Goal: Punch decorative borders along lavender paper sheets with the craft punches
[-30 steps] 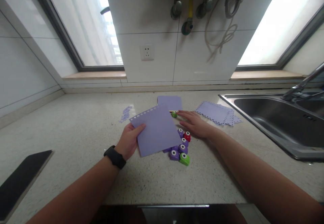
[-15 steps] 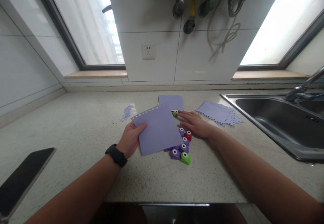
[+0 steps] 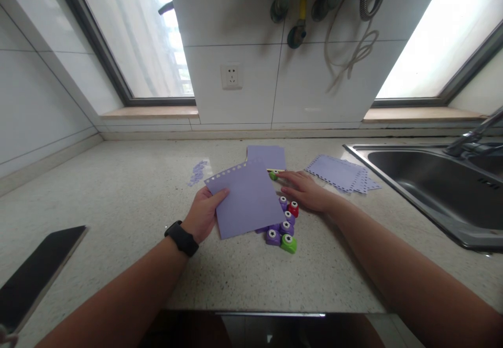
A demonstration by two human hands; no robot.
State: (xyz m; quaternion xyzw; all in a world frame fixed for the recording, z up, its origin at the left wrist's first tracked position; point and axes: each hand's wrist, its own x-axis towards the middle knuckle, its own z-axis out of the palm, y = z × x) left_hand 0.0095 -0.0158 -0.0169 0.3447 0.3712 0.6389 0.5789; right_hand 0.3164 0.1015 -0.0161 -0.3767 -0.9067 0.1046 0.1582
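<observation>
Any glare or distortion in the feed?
Head view: glare washes the grey-framed glass window at right nearly white; wide-angle perspective seemingly splays its frame. Same head view: the square purple punched-edge paper sheet shows no glare.

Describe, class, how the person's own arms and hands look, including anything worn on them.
The left forearm and right forearm show no sleeves; the left hand and right hand wear no gloves. A broad, black wristwatch with a black band circles the left wrist; the right wrist shows nothing worn.

The left hand holds purple paper partly hiding some punches.
</observation>
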